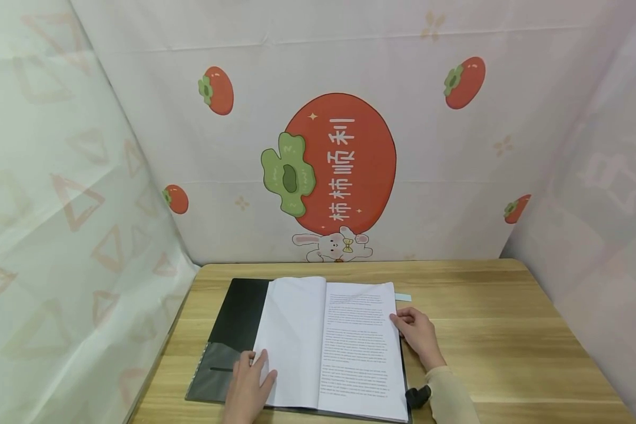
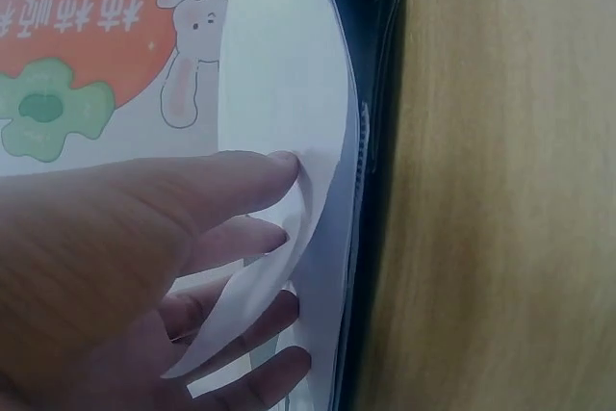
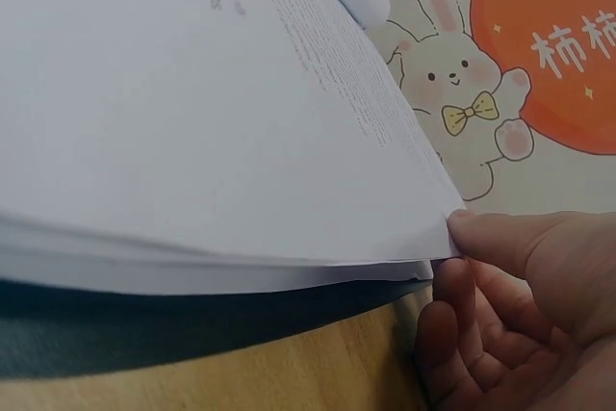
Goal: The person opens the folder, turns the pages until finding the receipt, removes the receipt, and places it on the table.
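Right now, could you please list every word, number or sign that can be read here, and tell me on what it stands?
"柿柿顺利": white characters, turned sideways, on the big red persimmon of the backdrop.
Printed lines on the right-hand page: too small or blurred to read.
I can read no other word, number or brand.

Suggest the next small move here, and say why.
Probably the right hand should lift the printed page slightly and start turning it leftward: its thumb and finger pinch that page's outer edge, and the page lies open on the right side. The left hand is at the outer edge of the blank page, so it seems placed to receive the turned sheet.
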The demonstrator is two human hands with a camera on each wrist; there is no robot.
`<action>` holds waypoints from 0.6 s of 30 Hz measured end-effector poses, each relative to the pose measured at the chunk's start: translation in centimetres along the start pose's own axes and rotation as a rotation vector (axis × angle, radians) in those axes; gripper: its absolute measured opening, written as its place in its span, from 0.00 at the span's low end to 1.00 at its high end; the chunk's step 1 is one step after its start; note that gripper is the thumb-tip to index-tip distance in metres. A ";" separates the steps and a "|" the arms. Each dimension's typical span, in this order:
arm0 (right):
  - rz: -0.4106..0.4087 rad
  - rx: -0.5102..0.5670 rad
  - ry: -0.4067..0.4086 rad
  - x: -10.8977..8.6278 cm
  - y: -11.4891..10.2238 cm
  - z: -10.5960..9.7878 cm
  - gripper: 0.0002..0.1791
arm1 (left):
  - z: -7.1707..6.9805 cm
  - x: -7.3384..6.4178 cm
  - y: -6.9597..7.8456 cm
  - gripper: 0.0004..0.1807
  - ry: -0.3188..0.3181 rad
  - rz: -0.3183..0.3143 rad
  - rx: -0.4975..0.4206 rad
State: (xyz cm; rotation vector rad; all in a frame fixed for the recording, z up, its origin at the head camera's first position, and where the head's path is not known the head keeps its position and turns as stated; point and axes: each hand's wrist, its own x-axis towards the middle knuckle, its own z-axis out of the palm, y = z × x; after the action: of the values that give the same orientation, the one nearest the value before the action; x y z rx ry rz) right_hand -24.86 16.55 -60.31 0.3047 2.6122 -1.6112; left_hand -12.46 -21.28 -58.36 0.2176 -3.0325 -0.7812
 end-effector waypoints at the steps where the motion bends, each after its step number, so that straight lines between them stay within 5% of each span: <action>1: 0.000 0.000 -0.002 0.0 0.0 0.0 0.16 | 0.0 0.0 0.0 0.29 0.004 0.000 0.002; 11: -0.018 0.003 -0.014 0.0 0.2 -0.1 0.15 | 0.5 -0.4 -0.2 0.30 0.040 0.013 0.034; 18: -0.016 0.006 -0.018 0.1 0.2 -0.1 0.16 | 0.6 -0.7 0.0 0.31 0.011 -0.007 0.043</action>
State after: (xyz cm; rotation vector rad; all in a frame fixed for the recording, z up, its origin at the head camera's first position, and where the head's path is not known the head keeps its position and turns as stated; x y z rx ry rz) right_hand -24.89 16.76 -60.44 0.2689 2.6041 -1.6193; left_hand -11.83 -20.89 -58.89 0.2321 -3.0421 -0.7141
